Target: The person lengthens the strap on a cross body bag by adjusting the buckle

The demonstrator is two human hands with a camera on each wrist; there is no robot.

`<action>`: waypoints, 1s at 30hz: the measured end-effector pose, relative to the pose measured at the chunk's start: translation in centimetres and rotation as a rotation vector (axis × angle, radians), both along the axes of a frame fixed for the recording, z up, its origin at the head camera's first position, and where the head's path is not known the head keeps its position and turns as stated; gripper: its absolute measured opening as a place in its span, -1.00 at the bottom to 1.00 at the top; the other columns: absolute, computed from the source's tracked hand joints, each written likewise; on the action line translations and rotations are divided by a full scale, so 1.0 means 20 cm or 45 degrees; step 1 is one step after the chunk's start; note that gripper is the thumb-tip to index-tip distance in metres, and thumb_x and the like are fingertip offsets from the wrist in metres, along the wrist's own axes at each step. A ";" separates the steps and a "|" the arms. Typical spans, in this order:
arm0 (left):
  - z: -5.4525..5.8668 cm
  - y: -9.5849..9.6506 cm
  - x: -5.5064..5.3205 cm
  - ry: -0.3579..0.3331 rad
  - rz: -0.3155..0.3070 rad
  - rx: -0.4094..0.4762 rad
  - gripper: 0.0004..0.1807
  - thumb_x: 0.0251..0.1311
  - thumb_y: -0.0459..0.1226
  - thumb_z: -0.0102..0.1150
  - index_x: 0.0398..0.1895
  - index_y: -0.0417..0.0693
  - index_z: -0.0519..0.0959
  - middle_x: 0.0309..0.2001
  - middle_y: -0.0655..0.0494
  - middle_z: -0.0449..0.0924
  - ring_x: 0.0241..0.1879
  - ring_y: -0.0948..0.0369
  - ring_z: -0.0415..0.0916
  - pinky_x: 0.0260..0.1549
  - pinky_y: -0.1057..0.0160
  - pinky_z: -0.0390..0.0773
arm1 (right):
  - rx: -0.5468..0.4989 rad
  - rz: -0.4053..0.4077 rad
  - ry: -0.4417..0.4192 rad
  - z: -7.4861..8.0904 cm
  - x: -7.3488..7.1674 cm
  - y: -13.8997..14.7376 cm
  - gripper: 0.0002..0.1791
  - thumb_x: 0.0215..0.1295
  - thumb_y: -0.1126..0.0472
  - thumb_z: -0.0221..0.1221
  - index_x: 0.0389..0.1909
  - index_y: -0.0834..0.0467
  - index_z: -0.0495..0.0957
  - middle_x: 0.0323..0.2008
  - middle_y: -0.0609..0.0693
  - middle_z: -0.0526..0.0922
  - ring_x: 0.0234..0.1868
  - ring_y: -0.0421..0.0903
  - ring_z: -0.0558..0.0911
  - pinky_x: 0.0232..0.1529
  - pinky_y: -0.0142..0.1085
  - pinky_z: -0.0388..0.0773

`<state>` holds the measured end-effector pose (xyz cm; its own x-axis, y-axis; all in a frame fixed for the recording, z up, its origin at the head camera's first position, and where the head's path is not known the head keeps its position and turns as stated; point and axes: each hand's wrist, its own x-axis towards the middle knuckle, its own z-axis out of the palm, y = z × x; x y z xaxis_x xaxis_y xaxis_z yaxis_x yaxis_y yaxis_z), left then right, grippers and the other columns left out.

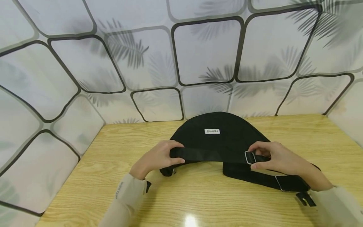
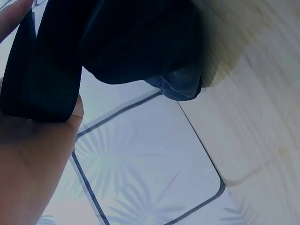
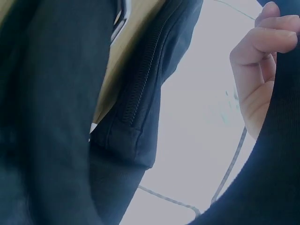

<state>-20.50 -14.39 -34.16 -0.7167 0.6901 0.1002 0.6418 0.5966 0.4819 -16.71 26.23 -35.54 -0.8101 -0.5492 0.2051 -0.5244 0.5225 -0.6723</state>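
A black bag (image 1: 221,121) with a rounded flap lies on the table, its white FEIYVE label (image 1: 212,131) upside down. Across its front runs a wide black strap (image 1: 202,155), held taut between both hands. My left hand (image 1: 161,155) grips the strap's left end between thumb and fingers; the left wrist view shows the strap (image 2: 51,79) folded over there. With thumb and fingers my right hand (image 1: 280,157) pinches the strap beside a silver metal slide buckle (image 1: 250,157). A zipper (image 3: 143,75) along the bag's edge shows in the right wrist view.
Below the right forearm lies another strap section (image 1: 252,179) with a second metal buckle (image 1: 279,183). A black plastic clip (image 1: 305,199) sits near the right sleeve. The wood-grain table (image 1: 198,201) meets a patterned fabric backdrop (image 1: 207,53) behind the bag.
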 end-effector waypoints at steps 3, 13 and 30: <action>0.01 -0.01 -0.01 0.026 0.004 -0.024 -0.51 0.31 -0.18 0.36 0.17 -0.33 0.59 0.14 -0.20 0.61 0.11 -0.10 0.57 0.10 -0.05 0.55 | 0.006 0.008 -0.001 0.00 0.00 -0.02 -0.63 0.18 0.24 0.45 -0.04 0.19 0.57 -0.43 -0.12 0.39 -0.53 -0.28 0.32 -0.51 -0.30 0.27; 0.03 0.00 0.01 0.059 -0.022 -0.081 -0.50 0.35 -0.11 0.30 0.20 -0.27 0.59 0.17 -0.16 0.59 0.15 -0.10 0.54 0.14 -0.09 0.51 | 0.016 -0.052 0.043 0.03 -0.01 -0.05 -0.60 0.16 0.18 0.48 -0.03 0.20 0.60 -0.45 -0.18 0.44 -0.51 -0.29 0.40 -0.46 -0.33 0.32; 0.04 0.28 0.05 0.111 -0.119 0.168 -0.61 0.36 -0.18 0.30 0.14 -0.22 0.62 -0.13 -0.06 0.62 -0.13 0.11 0.56 -0.13 0.21 0.55 | -0.075 -0.090 0.020 0.10 0.01 -0.05 -0.58 0.22 0.29 0.43 0.08 0.25 0.58 -0.39 -0.11 0.59 -0.43 -0.20 0.58 -0.38 -0.36 0.45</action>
<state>-19.54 -8.76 -33.41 -0.6348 0.7300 0.2531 0.7341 0.4677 0.4923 -16.56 25.28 -33.51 -0.8429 -0.4771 0.2486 -0.4983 0.5183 -0.6950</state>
